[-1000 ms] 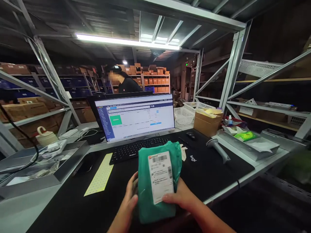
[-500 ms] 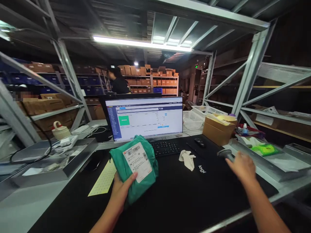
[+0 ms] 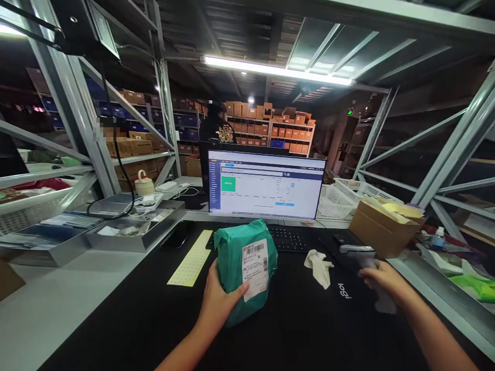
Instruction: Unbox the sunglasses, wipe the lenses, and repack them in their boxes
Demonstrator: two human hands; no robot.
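My left hand [image 3: 224, 296] grips a green plastic mailer parcel [image 3: 232, 257] by its lower left side, with the thumb pressed on the front. A white shipping label [image 3: 256, 268] with barcodes faces me. My right hand [image 3: 382, 281] is closed around the grip of a grey handheld barcode scanner [image 3: 358, 250], whose head points left over the black desk mat [image 3: 305, 319]. Between the two hands lies a crumpled white cloth or glove [image 3: 319, 268] on the mat. Behind the parcel is a black keyboard [image 3: 290, 238], partly covered by it.
A lit monitor [image 3: 266, 185] stands at the back of the desk. To its right are white plastic baskets [image 3: 336, 201] and an open cardboard box [image 3: 381, 226]. A yellow sticker sheet [image 3: 191, 260], a phone [image 3: 180, 234] and grey trays [image 3: 135, 232] are at left. Another person [image 3: 216, 123] stands beyond.
The view has turned left. The scanner is now upright in my right hand, with its grip showing below the fingers. The parcel in my left hand stands more upright.
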